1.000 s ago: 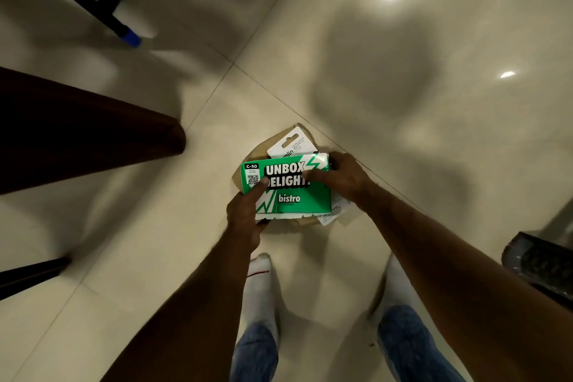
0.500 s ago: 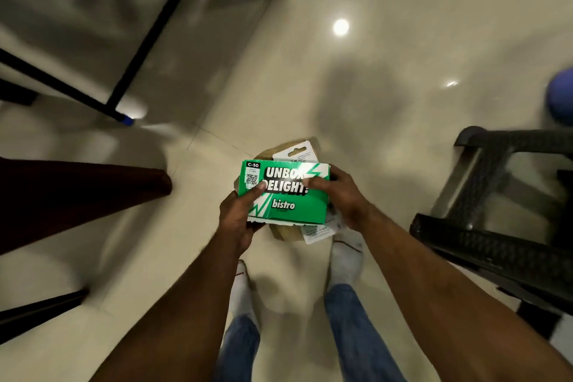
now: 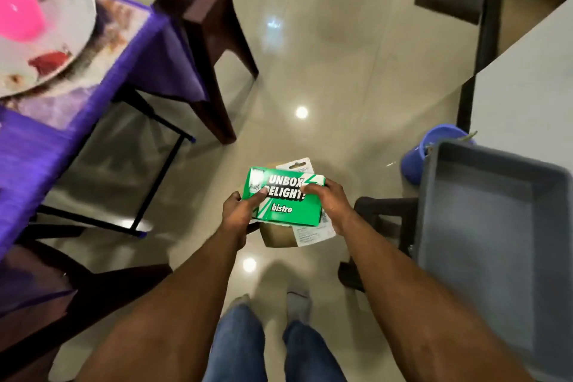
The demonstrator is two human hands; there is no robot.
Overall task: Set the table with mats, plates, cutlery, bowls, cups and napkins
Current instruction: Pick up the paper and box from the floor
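Note:
Both hands carry a stack of packages over the floor. On top is a green box (image 3: 291,198) printed "UNBOX DELIGHT! bistro". Under it sit a brown cardboard pack (image 3: 276,236) and a white carded pack (image 3: 297,165). My left hand (image 3: 240,214) grips the box's left end, thumb on top. My right hand (image 3: 331,201) grips its right end, fingers curled over the top edge. At the far left a table with a purple cloth (image 3: 37,149) bears a patterned mat (image 3: 117,28), a white plate (image 3: 71,28) and a pink bowl (image 3: 18,12).
A dark brown chair (image 3: 214,28) stands beside the purple table. On the right an empty grey bin (image 3: 496,226) rests on a black stool (image 3: 381,220), with a blue bucket (image 3: 415,158) behind it. A pale tabletop (image 3: 533,96) fills the upper right.
My view has swung up and round: the purple table, the plate and the grey bin have come into sight. Both hands keep the same hold on the green box.

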